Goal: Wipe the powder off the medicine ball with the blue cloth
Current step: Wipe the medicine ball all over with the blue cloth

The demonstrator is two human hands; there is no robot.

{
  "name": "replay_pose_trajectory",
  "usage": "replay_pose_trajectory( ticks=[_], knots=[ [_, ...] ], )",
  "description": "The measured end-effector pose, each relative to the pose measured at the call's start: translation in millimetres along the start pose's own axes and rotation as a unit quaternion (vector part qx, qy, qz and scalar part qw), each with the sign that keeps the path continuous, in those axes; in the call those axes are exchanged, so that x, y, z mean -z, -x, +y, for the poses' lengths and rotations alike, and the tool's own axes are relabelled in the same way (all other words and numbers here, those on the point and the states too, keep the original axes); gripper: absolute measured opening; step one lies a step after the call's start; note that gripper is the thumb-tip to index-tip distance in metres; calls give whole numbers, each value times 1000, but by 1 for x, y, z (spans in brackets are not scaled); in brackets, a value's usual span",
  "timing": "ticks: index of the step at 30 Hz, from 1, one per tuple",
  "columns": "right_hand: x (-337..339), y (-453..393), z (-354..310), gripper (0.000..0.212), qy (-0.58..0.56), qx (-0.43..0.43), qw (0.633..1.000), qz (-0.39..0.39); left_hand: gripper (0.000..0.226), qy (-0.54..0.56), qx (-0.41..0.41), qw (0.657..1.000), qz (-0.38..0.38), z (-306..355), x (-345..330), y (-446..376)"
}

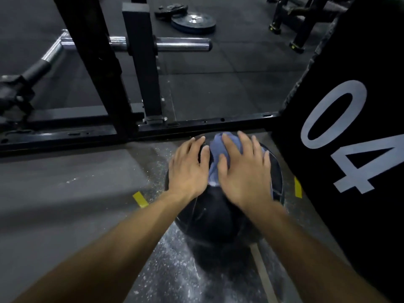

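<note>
two flat hands on the round black medicine ball [218,217]. right hand [247,171], fingers straight, presses the crumpled blue cloth [215,154] on top. left hand [188,169] beside it, released, resting bare on the ball.

The round black medicine ball [215,217] has a smooth, faintly glossy leather-like skin. On its top lies the soft, matt blue cloth [215,157]. Around the ball, the dark rubbery floor [87,193] looks grainy, dusted white. Beyond the ball, a polished steel bar [181,44] shines.

Head view, steeply down, seemingly close.
</note>
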State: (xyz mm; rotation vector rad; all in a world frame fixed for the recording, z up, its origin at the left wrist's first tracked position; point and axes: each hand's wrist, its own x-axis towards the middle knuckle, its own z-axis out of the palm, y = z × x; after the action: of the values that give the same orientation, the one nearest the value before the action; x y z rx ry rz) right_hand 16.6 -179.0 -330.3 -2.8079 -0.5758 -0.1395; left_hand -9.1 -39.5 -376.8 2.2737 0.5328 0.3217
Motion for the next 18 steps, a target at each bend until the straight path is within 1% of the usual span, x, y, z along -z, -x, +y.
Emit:
replay_pose_trajectory(
  ticks=[2, 4, 7, 9, 10, 12, 13, 15, 16, 18],
  knots=[
    [9, -35, 1, 54, -19, -8, 998, -56, 59, -27, 21, 999, 19, 5, -2, 16],
    [14, -58, 2, 53, -32, -5, 995, -90, 56, -59, 27, 998, 25, 7, 0, 36],
    [14, -70, 3, 51, -29, 64, 992, -108, 58, -111, 44, 993, 25, 1, 10, 64],
    [12, -71, 5, 50, -40, 113, 987, -107, 53, -133, 42, 990, 39, -2, 18, 70],
    [12, -71, 7, 50, -48, 129, 985, -106, 48, -127, 39, 990, 51, -2, 21, 67],
    [12, -68, 12, 50, -61, 145, 982, -102, 39, -75, 22, 994, 70, 1, 23, 53],
    [13, -66, 16, 49, -64, 146, 982, -98, 39, -39, 11, 997, 61, 3, 20, 43],
    [15, -61, 26, 49, -64, 141, 984, -86, 48, 25, 0, 999, 21, 7, 7, 29],
    [15, -57, 30, 49, -59, 137, 985, -81, 54, 42, -2, 999, 16, 7, -1, 26],
    [18, -43, 38, 51, -50, 119, 990, -65, 59, 48, 0, 998, 28, 8, -14, 26]
  ],
)
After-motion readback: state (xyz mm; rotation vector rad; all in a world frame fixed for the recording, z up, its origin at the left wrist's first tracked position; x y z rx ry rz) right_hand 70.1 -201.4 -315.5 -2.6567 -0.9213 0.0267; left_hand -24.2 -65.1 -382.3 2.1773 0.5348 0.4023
